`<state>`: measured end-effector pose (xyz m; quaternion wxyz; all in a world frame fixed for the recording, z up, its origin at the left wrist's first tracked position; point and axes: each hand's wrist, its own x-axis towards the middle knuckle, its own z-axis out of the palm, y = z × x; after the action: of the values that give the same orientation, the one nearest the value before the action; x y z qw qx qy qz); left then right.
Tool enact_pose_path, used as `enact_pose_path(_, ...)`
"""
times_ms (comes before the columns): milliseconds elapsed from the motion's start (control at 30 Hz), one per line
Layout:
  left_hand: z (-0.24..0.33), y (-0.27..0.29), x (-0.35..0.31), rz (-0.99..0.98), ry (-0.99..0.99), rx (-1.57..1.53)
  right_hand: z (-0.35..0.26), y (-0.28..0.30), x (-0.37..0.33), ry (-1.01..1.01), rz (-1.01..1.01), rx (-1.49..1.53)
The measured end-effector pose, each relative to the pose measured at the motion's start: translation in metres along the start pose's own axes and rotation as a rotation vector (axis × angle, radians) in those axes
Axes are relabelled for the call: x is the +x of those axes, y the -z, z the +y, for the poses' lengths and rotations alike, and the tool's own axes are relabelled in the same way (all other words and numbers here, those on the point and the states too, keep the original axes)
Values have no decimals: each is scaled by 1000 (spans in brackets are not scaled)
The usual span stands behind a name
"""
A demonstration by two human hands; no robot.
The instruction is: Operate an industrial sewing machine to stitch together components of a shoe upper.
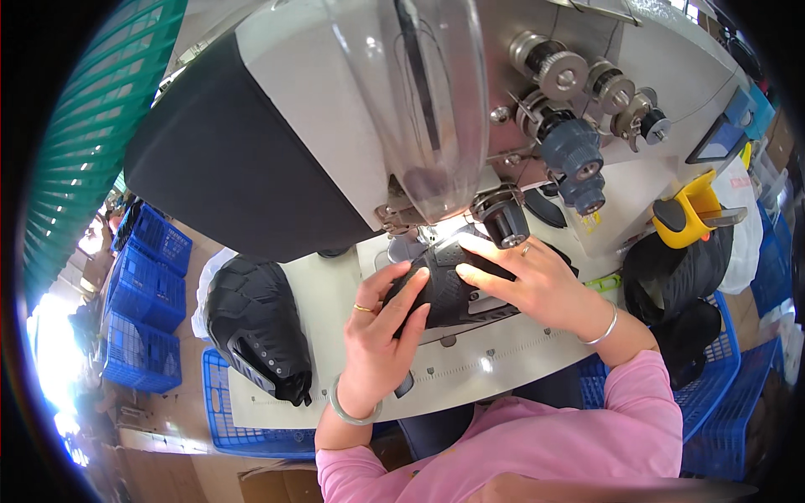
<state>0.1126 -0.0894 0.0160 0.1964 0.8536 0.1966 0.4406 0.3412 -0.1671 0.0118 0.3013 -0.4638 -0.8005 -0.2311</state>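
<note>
A black shoe upper [446, 283] lies under the needle area of a sewing machine [317, 92], on its pale work table [352, 369]. My left hand [377, 331] grips the upper's left end, its fingertips pressed on the black material. From the right, my right hand [541, 285] holds the same piece, thumb and fingers on its top near the needle. The needle tip itself is hidden by bright light and machine parts. Beside my left hand, at the table's left edge, rests a stack of black shoe uppers [256, 323].
Thread tension knobs [558, 71] and a clear guard [453, 109] jut out above my hands. On the right are a yellow holder [692, 210], a green tool [602, 283] and more black uppers [696, 268]. Blue crates [147, 289] stand at the left, with a green basket [109, 126] above.
</note>
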Motion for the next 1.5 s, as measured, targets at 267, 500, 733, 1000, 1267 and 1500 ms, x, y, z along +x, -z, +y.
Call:
enact_pose_path(267, 3, -5, 14, -20, -89, 205, 1, 5, 0, -28, -42, 40)
enact_pose_path(500, 11, -3, 20, -60, -54, 248, -4, 12, 7, -99, -81, 97)
enact_pose_path(733, 10, -3, 27, -71, -56, 241, -2, 14, 10, -150, -86, 173)
enact_pose_path(1000, 9, -5, 27, -66, -74, 246, 9, 11, 6, -166, -110, 184)
enact_pose_path(1267, 12, -13, 21, -40, -109, 383, 26, 1, 2, -99, -41, 229)
enact_pose_path(1500, 17, -10, 21, 2, -68, 367, 18, 1, 4, -88, -39, 164)
